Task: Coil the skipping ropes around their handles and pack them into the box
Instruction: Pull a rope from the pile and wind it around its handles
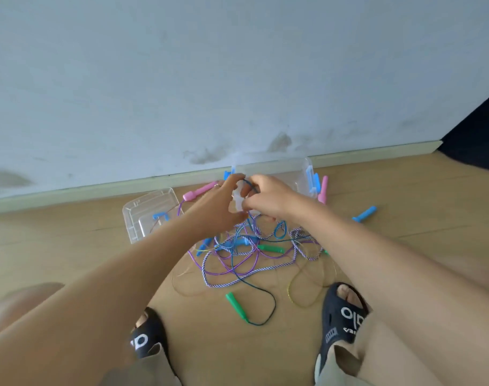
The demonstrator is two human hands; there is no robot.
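Hands are working together: left hand [223, 201] is gripping pale handles [239, 200], right hand [265, 196] fingers are pinching dark rope [250, 185] above them. Box [293, 174] is standing just beyond the fingertips; remaining ropes [246, 252] are lying tangled below. Turns are probably best kept tight and adjacent.

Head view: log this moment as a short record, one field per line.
setting: wooden floor by a white wall
left hand: grips a pale handle
right hand: winds dark cord round that pale handle
box: clear, open, against the wall, contents not visible
lid: lies on the floor, left of the pile
rope pile: tangled purple, blue and striped cords
loose handles: green, pink, blue
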